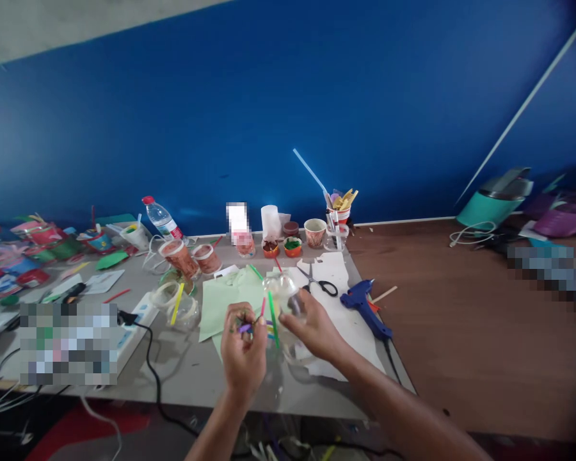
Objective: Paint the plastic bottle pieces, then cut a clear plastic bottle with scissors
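My left hand [244, 346] is closed around several short coloured drinking straws; a pink straw [264, 307] and a purple straw [244, 328] show between its fingers. Just right of it, my right hand [317, 328] curves its thumb and fingers round a clear plastic bottle piece [281, 285], whose outline is hard to make out. A green straw [273, 323] stands upright against this clear plastic, between both hands. Under and behind them lie pale green paper [221, 298] and a white sheet [352, 339]. Black-handled scissors [327, 287] rest on the white sheet, beyond my right hand.
A blue glue gun [368, 310] lies at right, its cord trailing over the table edge. Along the blue wall stand a paper cup [315, 233], small paint pots [292, 247] and a water bottle [162, 218]. Left are clear cups [185, 310] and a power strip [134, 333].
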Demonstrator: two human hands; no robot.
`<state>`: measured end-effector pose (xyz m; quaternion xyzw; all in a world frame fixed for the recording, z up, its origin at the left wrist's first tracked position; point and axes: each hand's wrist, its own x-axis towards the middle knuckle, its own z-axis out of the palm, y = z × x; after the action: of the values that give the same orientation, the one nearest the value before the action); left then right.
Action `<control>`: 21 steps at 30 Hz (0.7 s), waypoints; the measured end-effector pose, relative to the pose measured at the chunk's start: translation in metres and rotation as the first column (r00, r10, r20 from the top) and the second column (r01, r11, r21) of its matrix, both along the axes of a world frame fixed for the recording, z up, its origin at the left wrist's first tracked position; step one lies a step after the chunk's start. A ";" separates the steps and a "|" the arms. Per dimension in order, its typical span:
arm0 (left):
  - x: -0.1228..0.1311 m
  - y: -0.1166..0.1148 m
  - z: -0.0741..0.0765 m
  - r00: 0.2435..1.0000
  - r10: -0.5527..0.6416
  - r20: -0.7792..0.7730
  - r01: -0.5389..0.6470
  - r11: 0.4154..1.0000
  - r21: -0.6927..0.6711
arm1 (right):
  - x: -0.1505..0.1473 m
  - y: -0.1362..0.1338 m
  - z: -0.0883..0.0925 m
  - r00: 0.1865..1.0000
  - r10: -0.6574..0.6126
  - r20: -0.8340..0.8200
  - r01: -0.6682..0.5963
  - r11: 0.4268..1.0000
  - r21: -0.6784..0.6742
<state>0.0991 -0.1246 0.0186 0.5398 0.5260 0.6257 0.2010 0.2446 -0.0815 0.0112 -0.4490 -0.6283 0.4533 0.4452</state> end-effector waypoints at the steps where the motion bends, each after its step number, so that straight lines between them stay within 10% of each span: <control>1: 0.000 -0.001 0.000 1.000 0.008 0.006 -0.008 0.999 0.039 | 0.003 0.003 0.000 0.998 -0.007 -0.056 0.005 0.999 -0.037; 5: -0.007 -0.002 -0.001 0.991 -0.001 0.136 -0.004 0.999 0.040 | 0.011 0.008 0.003 0.975 0.007 -0.221 -0.019 0.998 -0.052; 13: -0.006 0.006 0.018 0.990 -0.139 0.033 0.143 0.976 -0.163 | 0.002 0.001 -0.002 0.999 0.019 0.045 -0.023 0.995 0.101; 21: -0.002 0.012 0.022 0.999 -0.010 -0.038 0.002 0.979 -0.203 | 0.002 -0.003 0.000 0.985 -0.031 0.172 -0.014 0.967 0.254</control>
<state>0.0970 -0.1124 0.0411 0.5303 0.5892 0.5575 0.2466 0.2466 -0.0843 0.0107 -0.4287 -0.7158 0.3260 0.4444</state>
